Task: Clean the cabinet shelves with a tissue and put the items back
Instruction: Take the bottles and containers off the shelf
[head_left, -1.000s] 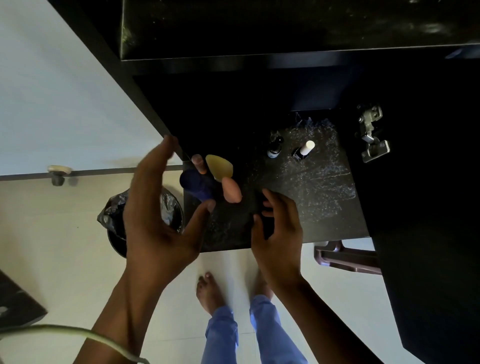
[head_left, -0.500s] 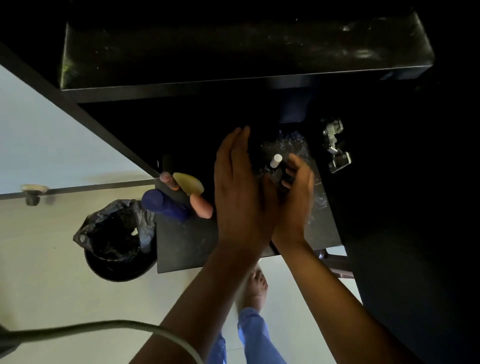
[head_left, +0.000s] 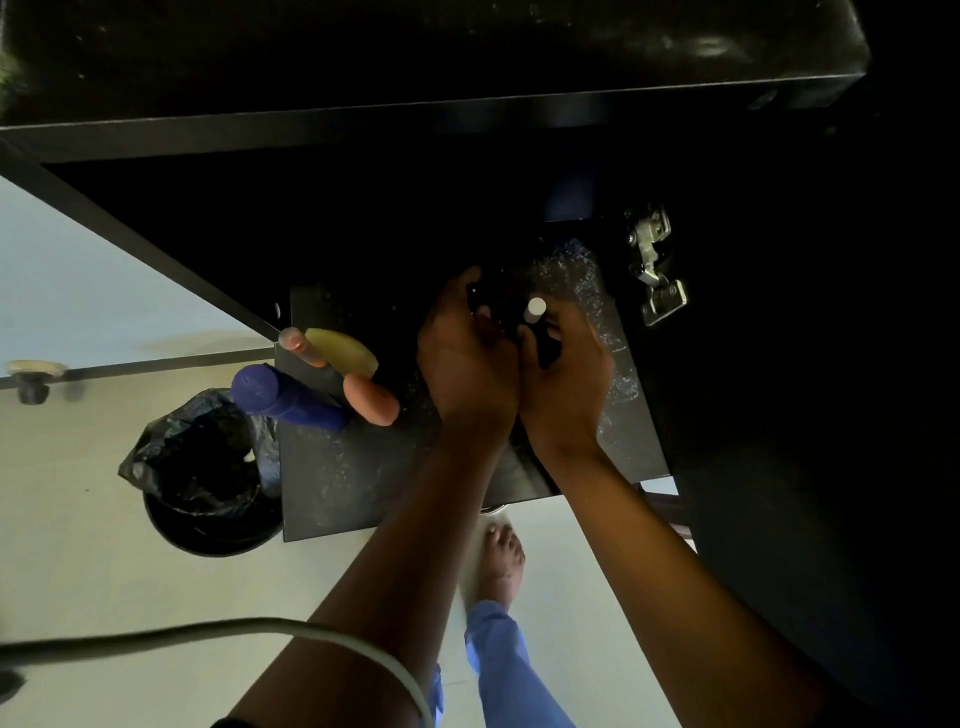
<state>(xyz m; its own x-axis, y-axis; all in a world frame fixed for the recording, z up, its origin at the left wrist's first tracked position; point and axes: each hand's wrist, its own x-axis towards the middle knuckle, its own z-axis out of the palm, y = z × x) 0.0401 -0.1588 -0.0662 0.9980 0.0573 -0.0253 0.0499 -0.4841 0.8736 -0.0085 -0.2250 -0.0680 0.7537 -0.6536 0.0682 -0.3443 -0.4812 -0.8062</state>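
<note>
While both of our hands meet over the back half of the dusty lower shelf (head_left: 353, 483), we judge we are gathering the 2 small bottles there. Our right hand (head_left: 566, 379) has its fingers curled round the dark bottle with the white cap (head_left: 535, 310), which stands roughly upright, cap toward the cabinet's rear. Our left hand (head_left: 467, 364) curls round something dark just beside it, probably the second bottle, though it is too dim to be sure. The remaining items lie well to the left: a blue cylinder (head_left: 283, 397), an orange-tipped tool (head_left: 363, 397) and a yellow wedge (head_left: 343, 351), their long axes slanting toward the shelf's front. The left hand is nearer to them. No tissue is visible.
</note>
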